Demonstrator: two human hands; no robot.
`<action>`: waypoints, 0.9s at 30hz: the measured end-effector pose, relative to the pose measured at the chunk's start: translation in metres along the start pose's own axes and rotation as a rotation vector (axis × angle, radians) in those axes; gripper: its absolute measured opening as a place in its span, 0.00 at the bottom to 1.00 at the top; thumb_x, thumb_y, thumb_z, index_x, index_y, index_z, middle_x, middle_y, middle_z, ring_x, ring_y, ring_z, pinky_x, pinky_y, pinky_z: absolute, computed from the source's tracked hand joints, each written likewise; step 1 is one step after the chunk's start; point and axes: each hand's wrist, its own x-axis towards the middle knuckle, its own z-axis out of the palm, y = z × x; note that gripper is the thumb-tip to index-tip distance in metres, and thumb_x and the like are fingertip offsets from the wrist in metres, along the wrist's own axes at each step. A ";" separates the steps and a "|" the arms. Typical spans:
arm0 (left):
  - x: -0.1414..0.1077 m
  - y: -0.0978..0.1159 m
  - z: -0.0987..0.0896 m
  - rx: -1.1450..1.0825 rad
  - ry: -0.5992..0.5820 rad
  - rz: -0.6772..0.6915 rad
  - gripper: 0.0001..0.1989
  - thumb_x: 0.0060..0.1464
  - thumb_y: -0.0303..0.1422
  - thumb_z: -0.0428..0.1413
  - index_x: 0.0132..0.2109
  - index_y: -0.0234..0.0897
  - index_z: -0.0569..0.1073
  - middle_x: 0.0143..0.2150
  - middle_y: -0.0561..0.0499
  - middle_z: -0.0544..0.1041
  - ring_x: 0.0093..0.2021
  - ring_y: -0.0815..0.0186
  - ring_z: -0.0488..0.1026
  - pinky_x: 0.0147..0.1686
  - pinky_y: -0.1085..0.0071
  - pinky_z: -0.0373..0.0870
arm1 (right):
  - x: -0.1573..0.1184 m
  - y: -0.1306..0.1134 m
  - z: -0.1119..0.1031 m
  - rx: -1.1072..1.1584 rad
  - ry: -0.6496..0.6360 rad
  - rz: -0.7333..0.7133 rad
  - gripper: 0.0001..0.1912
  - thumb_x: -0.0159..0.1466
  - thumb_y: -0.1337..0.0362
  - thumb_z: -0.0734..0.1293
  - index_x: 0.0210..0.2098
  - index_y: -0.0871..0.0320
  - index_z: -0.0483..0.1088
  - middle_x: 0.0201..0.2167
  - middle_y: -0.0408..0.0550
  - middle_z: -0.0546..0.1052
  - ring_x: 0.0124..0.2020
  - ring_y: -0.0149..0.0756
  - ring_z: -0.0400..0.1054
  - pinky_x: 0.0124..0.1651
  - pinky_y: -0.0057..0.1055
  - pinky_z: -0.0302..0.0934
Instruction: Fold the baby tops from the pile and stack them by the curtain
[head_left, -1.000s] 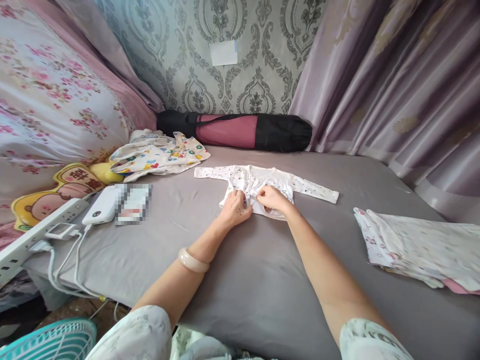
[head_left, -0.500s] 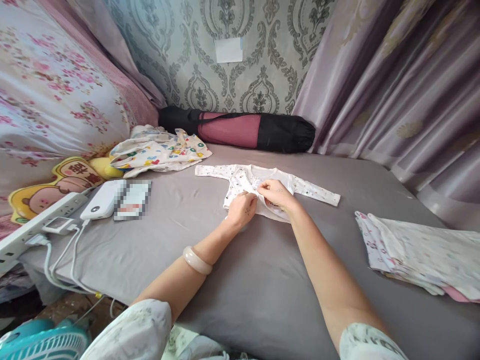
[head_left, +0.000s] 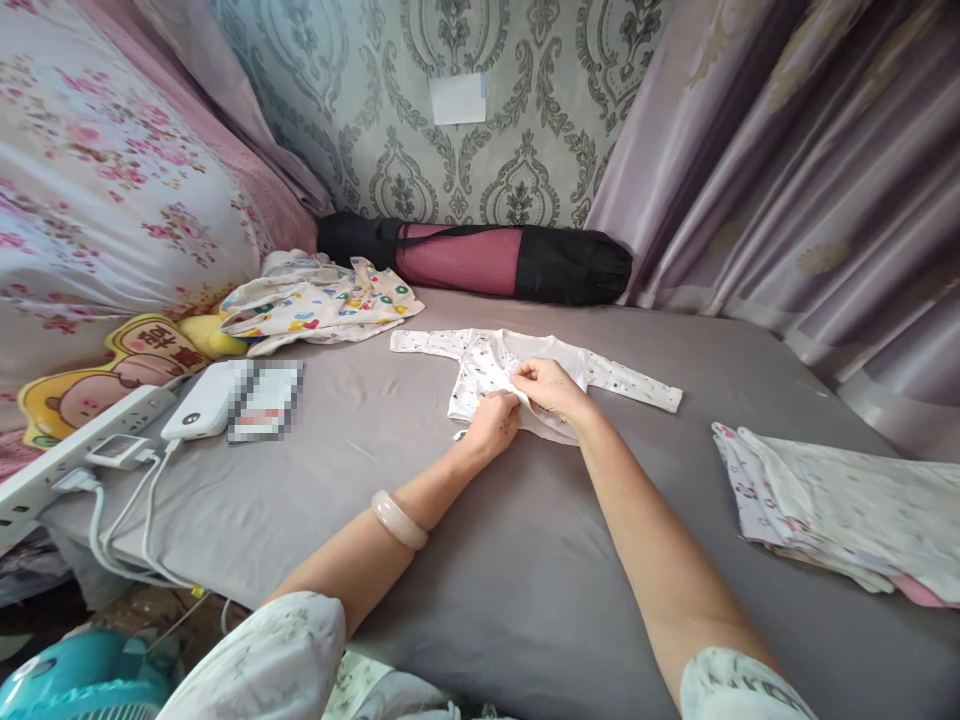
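Note:
A small white baby shirt with a tiny print lies on the grey sheet, both long sleeves spread out to the sides. My left hand is closed on the front panel near the lower hem. Just above and to the right, my right hand pinches the same panel's edge between thumb and fingers. The cloth between the hands is slightly lifted. My fingertips are partly hidden, so any small fastening there cannot be made out.
A folded clothes stack lies at the right. Back left is a crumpled printed garment; behind stands a black and pink rolled bag. A power strip, white power bank and cables occupy the left edge, above a teal fan.
My left hand has shifted slightly up and to the right along the shirt front, closer to my right hand. My right hand has barely moved and keeps its pinch.

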 end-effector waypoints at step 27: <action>-0.007 -0.024 -0.055 0.307 0.192 -0.632 0.12 0.58 0.38 0.50 0.47 0.37 0.67 0.46 0.43 0.76 0.50 0.53 0.71 0.49 0.61 0.64 | -0.002 0.014 -0.049 -0.349 0.237 0.032 0.16 0.68 0.70 0.55 0.47 0.62 0.73 0.50 0.56 0.77 0.51 0.41 0.71 0.52 0.34 0.64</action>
